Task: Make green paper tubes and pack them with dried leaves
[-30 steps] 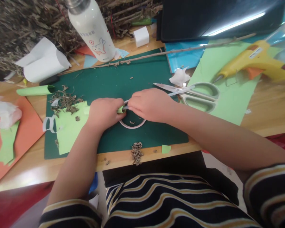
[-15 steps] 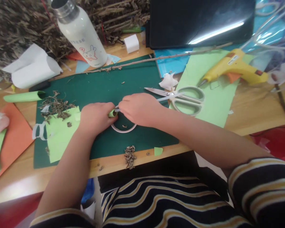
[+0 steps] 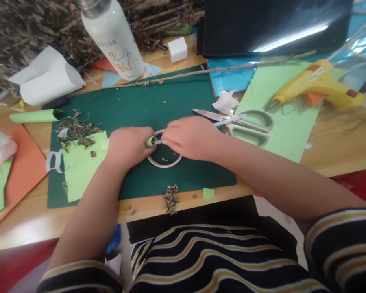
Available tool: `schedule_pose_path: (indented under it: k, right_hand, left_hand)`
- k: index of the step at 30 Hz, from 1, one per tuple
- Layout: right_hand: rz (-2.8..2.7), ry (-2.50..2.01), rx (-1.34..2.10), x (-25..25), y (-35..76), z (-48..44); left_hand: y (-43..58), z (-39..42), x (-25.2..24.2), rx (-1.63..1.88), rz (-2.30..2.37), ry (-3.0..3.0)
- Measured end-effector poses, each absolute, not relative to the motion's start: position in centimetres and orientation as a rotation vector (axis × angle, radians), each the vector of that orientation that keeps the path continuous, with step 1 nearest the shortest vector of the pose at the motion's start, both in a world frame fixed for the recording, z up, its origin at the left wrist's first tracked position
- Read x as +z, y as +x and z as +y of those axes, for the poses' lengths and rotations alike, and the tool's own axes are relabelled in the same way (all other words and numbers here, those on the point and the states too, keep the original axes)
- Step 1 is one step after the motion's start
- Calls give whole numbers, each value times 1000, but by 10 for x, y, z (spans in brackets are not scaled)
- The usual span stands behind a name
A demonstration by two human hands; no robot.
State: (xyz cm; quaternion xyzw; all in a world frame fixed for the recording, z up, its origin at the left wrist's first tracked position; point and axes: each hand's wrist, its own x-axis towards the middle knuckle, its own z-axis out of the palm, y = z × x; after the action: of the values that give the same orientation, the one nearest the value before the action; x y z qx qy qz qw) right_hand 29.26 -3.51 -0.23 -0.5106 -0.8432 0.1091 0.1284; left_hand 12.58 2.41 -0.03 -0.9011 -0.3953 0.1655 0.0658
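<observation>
My left hand (image 3: 131,147) is closed round a small green paper tube (image 3: 150,141), whose open end faces right. My right hand (image 3: 190,137) pinches a thin whitish stick (image 3: 228,120); its tip is at the mouth of the tube, and whether it reaches inside is too small to tell. Beneath both hands a pale ring (image 3: 164,166) lies on the dark green mat (image 3: 140,183), with dry crumbs inside it. Scissors (image 3: 253,127) lie half open to the right of my right hand.
A white bottle (image 3: 116,44) stands behind the mat, near a long twig (image 3: 177,75). A yellow glue gun (image 3: 317,83) rests at the right on green paper (image 3: 295,138). Dry leaf bits (image 3: 171,199) lie at the front edge, and orange paper (image 3: 24,162) at the left.
The view has shifted, so most things appear further right. My right hand and the stick have drawn slightly away from the tube, showing more of the ring between my hands.
</observation>
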Motion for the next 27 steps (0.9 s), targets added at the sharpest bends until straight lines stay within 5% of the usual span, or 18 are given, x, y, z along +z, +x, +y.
schedule_pose_path:
  k: [27]
  right_hand:
    - [-2499,-1410,159,-13,282,-35]
  left_hand:
    - [125,23,-2,423,-1158,-2733]
